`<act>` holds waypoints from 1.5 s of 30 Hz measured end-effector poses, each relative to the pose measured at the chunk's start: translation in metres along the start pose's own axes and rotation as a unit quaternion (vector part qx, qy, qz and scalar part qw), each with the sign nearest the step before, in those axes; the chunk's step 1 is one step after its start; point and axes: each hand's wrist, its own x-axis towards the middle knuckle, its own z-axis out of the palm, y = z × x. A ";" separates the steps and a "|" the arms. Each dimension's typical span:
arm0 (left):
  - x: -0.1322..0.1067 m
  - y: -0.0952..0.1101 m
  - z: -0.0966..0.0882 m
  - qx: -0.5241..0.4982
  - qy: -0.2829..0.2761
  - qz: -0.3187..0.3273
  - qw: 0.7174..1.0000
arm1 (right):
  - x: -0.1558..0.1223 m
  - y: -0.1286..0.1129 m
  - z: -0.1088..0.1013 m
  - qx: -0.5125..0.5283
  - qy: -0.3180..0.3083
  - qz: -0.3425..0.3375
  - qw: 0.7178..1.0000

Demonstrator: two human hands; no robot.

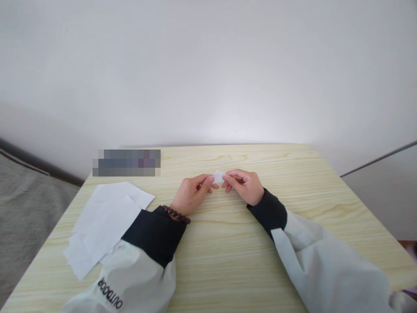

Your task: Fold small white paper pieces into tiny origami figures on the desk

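A small piece of folded white paper (218,177) is held between my two hands above the middle of the table. My left hand (192,191) pinches its left edge between thumb and fingers. On the opposite edge, my right hand (243,184) grips it the same way, with the other fingers curled beneath. The paper comes to a low point at the top; its finer folds are too small to make out.
Loose white paper sheets (107,217) lie overlapping on the left of the wood-grain table (228,269), partly under my left sleeve. A blurred-out dark object (127,163) sits at the back left. A white wall (208,78) stands behind the table.
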 end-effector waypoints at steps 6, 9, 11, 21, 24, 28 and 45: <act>0.000 -0.001 0.001 0.022 -0.013 -0.007 1.000 | -0.001 -0.002 0.000 -0.017 -0.007 0.002 1.000; 0.000 0.000 0.001 0.028 0.002 -0.012 1.000 | -0.001 -0.004 0.000 -0.031 -0.022 -0.004 0.999; 0.000 0.000 0.001 0.025 0.002 -0.018 1.000 | -0.001 -0.004 0.001 -0.030 -0.027 -0.002 0.999; 0.000 -0.001 0.002 0.071 -0.025 0.009 0.997 | -0.002 -0.002 -0.003 -0.034 -0.087 -0.008 0.996; 0.000 -0.003 0.003 0.034 -0.022 -0.005 0.999 | -0.002 -0.001 -0.002 -0.026 -0.085 -0.003 0.996; 0.000 -0.006 0.003 0.013 -0.022 -0.016 1.000 | -0.002 0.000 -0.001 -0.005 -0.077 0.015 0.997; -0.002 -0.007 0.006 0.135 0.027 0.096 0.986 | 0.002 0.002 0.001 0.069 -0.061 0.083 0.992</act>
